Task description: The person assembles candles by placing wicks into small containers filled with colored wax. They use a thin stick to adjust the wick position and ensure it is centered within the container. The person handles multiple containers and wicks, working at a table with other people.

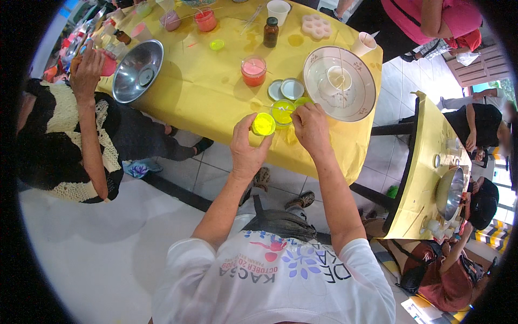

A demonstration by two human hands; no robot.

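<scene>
My left hand [247,151] grips a small round tub [264,124] of bright yellow material, its top facing up. Close by on the right, my right hand [313,132] pinches a thin pale stick [279,108], which reaches across a clear cup [282,116] with yellow contents. Part of another yellow piece [304,101] shows behind my right fingers. Just beyond the cup lie two round silvery lids [292,89]. A glass of red-pink material [253,71] with a stick in it stands farther back.
A large plate [367,89] bearing a pale cup stands at the right. Behind are a brown bottle [271,33], a pink flower-shaped mold [316,27] and a white cup [278,11]. A steel bowl [154,56] is at the left, beside another person [59,140].
</scene>
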